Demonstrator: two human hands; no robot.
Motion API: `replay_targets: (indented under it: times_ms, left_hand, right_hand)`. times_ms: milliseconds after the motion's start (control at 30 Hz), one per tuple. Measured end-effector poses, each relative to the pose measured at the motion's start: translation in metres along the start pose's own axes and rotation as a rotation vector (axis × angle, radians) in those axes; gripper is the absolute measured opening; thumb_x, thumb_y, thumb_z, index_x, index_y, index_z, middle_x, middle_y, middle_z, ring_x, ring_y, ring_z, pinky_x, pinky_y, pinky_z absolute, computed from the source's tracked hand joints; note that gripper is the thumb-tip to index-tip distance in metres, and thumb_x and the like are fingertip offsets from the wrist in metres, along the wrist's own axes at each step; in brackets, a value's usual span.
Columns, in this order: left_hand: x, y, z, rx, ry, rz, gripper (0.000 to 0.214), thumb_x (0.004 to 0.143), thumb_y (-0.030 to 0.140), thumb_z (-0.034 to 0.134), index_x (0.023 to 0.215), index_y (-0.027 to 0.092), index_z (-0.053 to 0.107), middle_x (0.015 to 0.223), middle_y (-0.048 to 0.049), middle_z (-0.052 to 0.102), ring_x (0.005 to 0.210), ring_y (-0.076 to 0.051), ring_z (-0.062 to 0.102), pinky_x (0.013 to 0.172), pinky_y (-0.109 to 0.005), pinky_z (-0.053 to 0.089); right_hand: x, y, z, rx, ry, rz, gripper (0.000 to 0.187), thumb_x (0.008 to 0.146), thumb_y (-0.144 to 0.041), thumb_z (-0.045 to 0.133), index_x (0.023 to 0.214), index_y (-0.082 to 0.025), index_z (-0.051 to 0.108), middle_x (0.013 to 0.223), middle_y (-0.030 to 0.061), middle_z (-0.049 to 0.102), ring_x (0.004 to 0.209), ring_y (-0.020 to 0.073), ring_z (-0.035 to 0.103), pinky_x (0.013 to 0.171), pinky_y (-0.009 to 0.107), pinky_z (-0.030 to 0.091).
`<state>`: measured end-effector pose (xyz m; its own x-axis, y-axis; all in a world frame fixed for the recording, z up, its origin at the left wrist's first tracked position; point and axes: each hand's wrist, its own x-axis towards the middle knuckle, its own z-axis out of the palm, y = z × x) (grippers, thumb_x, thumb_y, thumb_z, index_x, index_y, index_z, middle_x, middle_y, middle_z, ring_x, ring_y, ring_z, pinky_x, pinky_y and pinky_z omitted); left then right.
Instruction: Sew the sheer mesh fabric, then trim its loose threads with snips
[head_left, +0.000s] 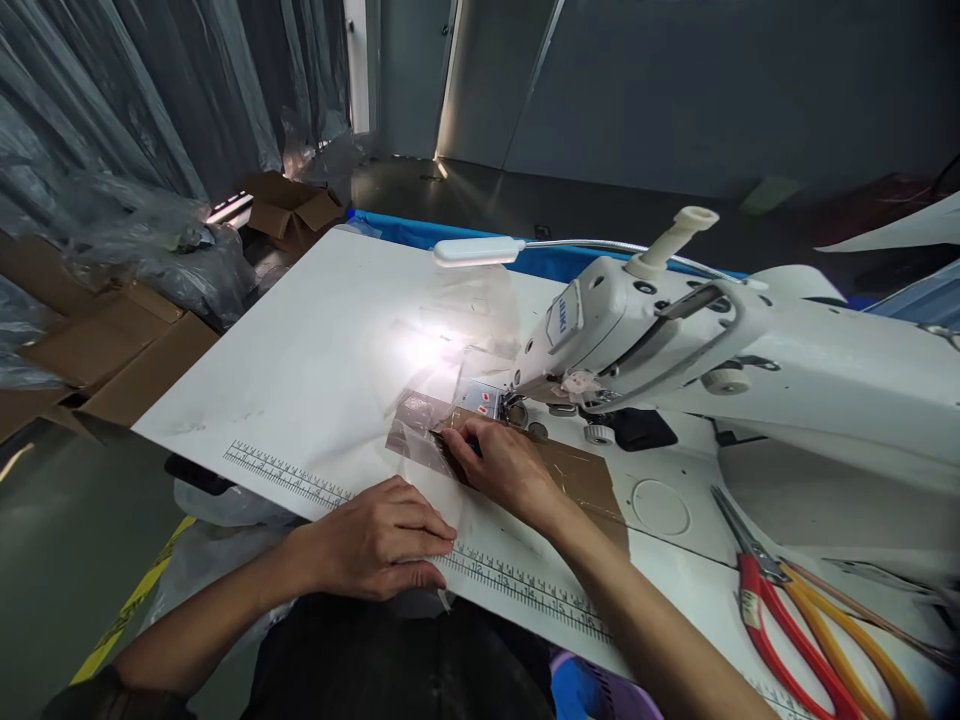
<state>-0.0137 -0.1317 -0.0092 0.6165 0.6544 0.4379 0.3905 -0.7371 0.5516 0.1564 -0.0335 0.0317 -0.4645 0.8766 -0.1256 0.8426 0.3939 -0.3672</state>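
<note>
A sheer, see-through piece of material [420,455] lies on the white table beside the sewing machine's presser foot [506,403]. My left hand [382,540] rests at the table's front edge over the printed ruler, fingers and thumb closed on the near end of this material. Just left of the needle area, my right hand [502,465] is closed around a small tool whose dark, pointed tip [437,433] shows past the fingers. Its kind is hidden by the hand. Under my right hand lies a flat brown sheet [589,480], partly covered by the wrist.
The white sewing machine [600,320] stands at the right, with a lit lamp [480,251] over the table [315,350]. Red-handled scissors [765,600] and a yellow-handled tool [840,625] lie at right. Cardboard boxes [120,340] and plastic sheeting [150,220] sit at left.
</note>
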Motion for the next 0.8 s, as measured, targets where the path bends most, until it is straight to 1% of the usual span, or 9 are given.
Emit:
replay_targets:
  times_ms: [133, 233, 300, 400, 467, 533, 633, 733, 800]
  left_hand:
    - [-0.001, -0.001, -0.009, -0.054, 0.006, 0.017, 0.025, 0.088, 0.032, 0.062, 0.105, 0.015, 0.068, 0.108, -0.0121, 0.072, 0.093, -0.021, 0.067, 0.081, -0.038, 0.053]
    - [0.011, -0.011, -0.031, -0.039, 0.014, 0.049, 0.025, 0.090, 0.029, 0.060, 0.109, 0.014, 0.067, 0.114, -0.0139, 0.069, 0.102, -0.021, 0.065, 0.085, -0.037, 0.055]
    - [0.029, -0.024, -0.049, 0.047, 0.009, 0.059, 0.024, 0.093, 0.026, 0.053, 0.108, 0.012, 0.067, 0.112, -0.0137, 0.070, 0.105, -0.020, 0.064, 0.086, -0.036, 0.055]
    - [0.066, -0.054, -0.070, 0.147, -0.136, -0.054, 0.027, 0.096, 0.025, 0.047, 0.108, 0.013, 0.067, 0.110, -0.0128, 0.069, 0.099, -0.019, 0.064, 0.085, -0.036, 0.053]
    - [0.090, -0.078, -0.072, 0.182, -0.202, -0.078, 0.025, 0.094, 0.022, 0.048, 0.107, 0.015, 0.068, 0.108, -0.0114, 0.069, 0.095, -0.019, 0.064, 0.084, -0.034, 0.051]
    - [0.109, -0.101, -0.067, 0.185, -0.205, -0.082, 0.023, 0.091, 0.023, 0.053, 0.107, 0.019, 0.068, 0.110, -0.0097, 0.067, 0.097, -0.020, 0.063, 0.082, -0.031, 0.049]
    - [0.126, -0.128, -0.057, 0.193, -0.207, -0.098, 0.018, 0.082, 0.027, 0.064, 0.099, 0.023, 0.070, 0.098, -0.0068, 0.067, 0.085, -0.019, 0.062, 0.071, -0.026, 0.045]
    - [0.132, -0.137, -0.061, 0.210, -0.186, -0.092, 0.009, 0.081, 0.026, 0.063, 0.079, 0.021, 0.071, 0.084, -0.0061, 0.064, 0.075, -0.018, 0.060, 0.069, -0.027, 0.043]
    - [0.132, -0.135, -0.071, 0.196, -0.100, -0.059, 0.011, 0.081, 0.025, 0.063, 0.073, 0.018, 0.068, 0.093, -0.0094, 0.065, 0.088, -0.021, 0.062, 0.080, -0.031, 0.044]
  right_hand:
    - [-0.019, 0.021, -0.001, 0.050, 0.039, 0.013, 0.042, 0.095, -0.043, 0.040, 0.064, -0.020, 0.056, 0.056, 0.0007, 0.060, 0.048, 0.0139, 0.051, 0.048, 0.025, 0.029]
    - [-0.041, 0.049, -0.009, 0.004, 0.040, 0.115, 0.044, 0.094, -0.048, 0.038, 0.067, -0.021, 0.060, 0.052, 0.0013, 0.060, 0.046, 0.0168, 0.053, 0.047, 0.026, 0.031]
    - [-0.056, 0.068, -0.014, -0.093, 0.069, 0.202, 0.042, 0.093, -0.048, 0.038, 0.074, -0.022, 0.065, 0.053, 0.0031, 0.061, 0.050, 0.0212, 0.057, 0.049, 0.028, 0.035]
    - [-0.071, 0.091, -0.015, -0.298, 0.256, 0.205, 0.041, 0.092, -0.045, 0.038, 0.087, -0.018, 0.069, 0.079, 0.0148, 0.068, 0.072, 0.0318, 0.064, 0.056, 0.037, 0.045]
    - [-0.076, 0.099, -0.013, -0.378, 0.415, 0.156, 0.042, 0.092, -0.043, 0.039, 0.093, -0.014, 0.070, 0.100, 0.0227, 0.066, 0.088, 0.0387, 0.061, 0.063, 0.047, 0.049]
    - [-0.076, 0.100, -0.008, -0.291, 0.488, 0.080, 0.039, 0.092, -0.039, 0.041, 0.094, -0.013, 0.070, 0.103, 0.0228, 0.065, 0.093, 0.0380, 0.060, 0.071, 0.051, 0.051]
    - [-0.070, 0.086, 0.001, 0.021, 0.430, -0.106, 0.031, 0.093, -0.030, 0.042, 0.095, -0.015, 0.069, 0.095, 0.0151, 0.069, 0.092, 0.0280, 0.065, 0.080, 0.043, 0.055]
    - [-0.054, 0.060, 0.011, 0.185, 0.370, -0.260, 0.031, 0.094, -0.026, 0.042, 0.111, -0.015, 0.065, 0.108, 0.0150, 0.069, 0.102, 0.0252, 0.065, 0.087, 0.041, 0.055]
    - [-0.036, 0.041, 0.016, 0.236, 0.344, -0.301, 0.039, 0.094, -0.029, 0.042, 0.128, -0.014, 0.055, 0.125, 0.0177, 0.062, 0.115, 0.0271, 0.060, 0.094, 0.045, 0.052]
